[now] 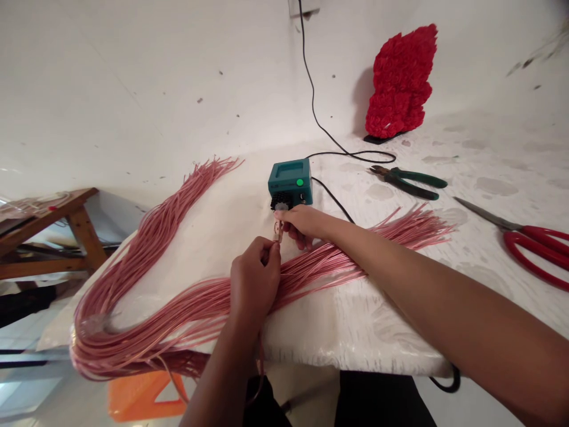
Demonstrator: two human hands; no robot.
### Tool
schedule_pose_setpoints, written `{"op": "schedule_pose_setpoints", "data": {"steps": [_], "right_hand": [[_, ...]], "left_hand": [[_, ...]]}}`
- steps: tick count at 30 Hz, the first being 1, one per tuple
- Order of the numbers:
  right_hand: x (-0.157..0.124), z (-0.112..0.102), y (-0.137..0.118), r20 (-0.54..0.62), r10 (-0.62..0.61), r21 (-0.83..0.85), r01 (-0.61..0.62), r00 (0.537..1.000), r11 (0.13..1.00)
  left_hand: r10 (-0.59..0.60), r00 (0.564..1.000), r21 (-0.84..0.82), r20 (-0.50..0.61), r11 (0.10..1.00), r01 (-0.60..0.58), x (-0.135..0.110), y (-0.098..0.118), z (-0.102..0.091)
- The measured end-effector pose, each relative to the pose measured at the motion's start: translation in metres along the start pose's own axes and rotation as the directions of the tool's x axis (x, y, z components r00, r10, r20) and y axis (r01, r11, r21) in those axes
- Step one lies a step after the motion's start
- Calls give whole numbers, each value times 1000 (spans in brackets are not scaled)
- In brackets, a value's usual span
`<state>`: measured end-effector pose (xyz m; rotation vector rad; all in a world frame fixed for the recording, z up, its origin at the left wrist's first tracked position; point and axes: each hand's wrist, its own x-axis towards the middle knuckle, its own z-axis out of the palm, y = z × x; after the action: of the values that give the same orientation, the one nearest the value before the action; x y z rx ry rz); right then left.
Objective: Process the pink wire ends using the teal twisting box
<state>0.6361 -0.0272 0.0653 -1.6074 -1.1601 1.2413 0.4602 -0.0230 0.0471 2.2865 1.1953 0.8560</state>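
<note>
My left hand is closed in a pinch on the end of a thin pink wire, which hangs down past the table edge. Just beyond it, my right hand pinches the same short stretch of wire end between thumb and finger. Both hands meet in front of a small teal machine with a green button and a black toothed part. My right fingertips are right at that toothed part and partly hide it. Beneath my hands and right forearm runs a large bundle of pink wires, curved in a U at the left.
Green-handled pliers and red-handled scissors lie at the right. A red ruffled piece leans on the wall. A black cable runs from the machine. Below the table is an orange stool; a wooden bench stands left.
</note>
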Motion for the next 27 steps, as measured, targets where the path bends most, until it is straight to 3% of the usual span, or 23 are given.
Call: {"op": "schedule_pose_setpoints", "data": {"steps": [11, 14, 16, 18, 19, 20, 27], "right_hand": [[-1, 4, 2, -54, -30, -59, 27, 998, 998], [-5, 1, 0, -113, -81, -225, 54, 990, 973], [-8, -7, 0, -281, -243, -472, 87, 928, 877], [-11, -18, 3, -427, -465, -690, 53, 776, 722], [-11, -25, 6, -458, -549, -754, 21, 699, 656], [-11, -31, 9, -459, -604, -797, -1, 651, 604], [-3, -46, 24, -308, -746, -929, -17, 590, 370]], "left_hand": [[-16, 1000, -27, 5, 999, 16, 1, -2, 0], [-13, 1000, -34, 7, 999, 13, 1, -2, 0], [-9, 1000, -37, 8, 999, 9, 1, -2, 0], [-3, 1000, -41, 7, 999, 3, 1, -3, 0], [0, 1000, -44, 5, 999, 0, 1, -3, 1], [3, 1000, -46, 3, 999, -3, 1, -3, 1], [11, 1000, -60, -2, 998, -11, 3, -4, 2]]}}
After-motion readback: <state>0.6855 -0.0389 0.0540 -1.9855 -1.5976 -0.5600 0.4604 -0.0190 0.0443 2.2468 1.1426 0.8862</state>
